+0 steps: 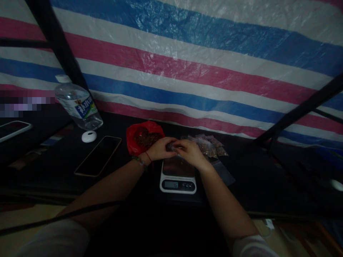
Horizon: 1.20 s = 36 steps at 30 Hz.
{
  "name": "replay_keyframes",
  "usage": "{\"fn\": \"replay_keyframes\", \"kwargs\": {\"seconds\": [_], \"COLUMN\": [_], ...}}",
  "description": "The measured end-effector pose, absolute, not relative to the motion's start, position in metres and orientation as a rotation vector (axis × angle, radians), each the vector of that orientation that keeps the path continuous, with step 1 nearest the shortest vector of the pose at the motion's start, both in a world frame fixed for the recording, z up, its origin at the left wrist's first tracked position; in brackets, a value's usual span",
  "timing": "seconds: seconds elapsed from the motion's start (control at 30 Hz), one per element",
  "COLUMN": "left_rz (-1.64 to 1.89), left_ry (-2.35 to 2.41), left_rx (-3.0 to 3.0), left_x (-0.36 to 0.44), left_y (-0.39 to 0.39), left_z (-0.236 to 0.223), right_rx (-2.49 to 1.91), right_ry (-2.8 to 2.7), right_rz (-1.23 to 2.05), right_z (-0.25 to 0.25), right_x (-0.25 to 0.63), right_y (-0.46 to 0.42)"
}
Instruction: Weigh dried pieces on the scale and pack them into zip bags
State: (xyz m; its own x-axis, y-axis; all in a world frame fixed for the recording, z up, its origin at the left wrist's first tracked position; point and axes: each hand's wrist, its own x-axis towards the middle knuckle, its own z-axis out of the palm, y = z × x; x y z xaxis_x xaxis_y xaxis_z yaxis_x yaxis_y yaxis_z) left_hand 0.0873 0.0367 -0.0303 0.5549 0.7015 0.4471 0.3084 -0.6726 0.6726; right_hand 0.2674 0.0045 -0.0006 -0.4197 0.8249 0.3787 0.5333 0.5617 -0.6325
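Observation:
Above the far end of a white digital scale (178,186), my left hand (160,149) and my right hand (190,152) meet, fingers closed on a small clear plastic bag (170,146). Its contents are mostly hidden by the fingers. The scale's display is lit, but its digits are too blurred to read surely. Just left of my left hand sits a red plastic bag (132,138) holding dark brown bits (144,138). To the right of my right hand lie several filled clear bags (207,146) in an overlapping pile, with a flat clear bag (223,172) nearer me.
A phone (98,156) lies left on the black table, near a round white case (89,136) and a labelled plastic bottle (79,103). Another phone (13,129) is at the far left. Dark metal bars (57,46) and a striped plastic sheet (171,64) stand behind.

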Motion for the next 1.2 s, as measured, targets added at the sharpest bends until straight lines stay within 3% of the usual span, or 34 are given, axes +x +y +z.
{"fn": "replay_keyframes", "kwargs": {"seconds": [0.23, 0.47, 0.83, 1.2], "left_rz": [1.019, 1.097, 1.061, 0.946], "left_ry": [0.883, 0.942, 0.941, 0.807], "left_rx": [2.206, 2.124, 2.114, 2.401], "left_x": [0.088, 0.086, 0.087, 0.091], "left_y": [0.038, 0.044, 0.044, 0.032], "left_z": [-0.033, -0.039, -0.037, -0.025], "right_rx": [-0.988, -1.210, -1.098, -1.019], "right_ry": [-2.123, -2.502, -2.662, -2.032], "right_rz": [0.428, 0.601, 0.481, 0.388], "right_z": [0.011, 0.014, 0.009, 0.000], "right_x": [0.284, 0.301, 0.284, 0.271], "right_y": [0.003, -0.005, -0.011, 0.000]}}
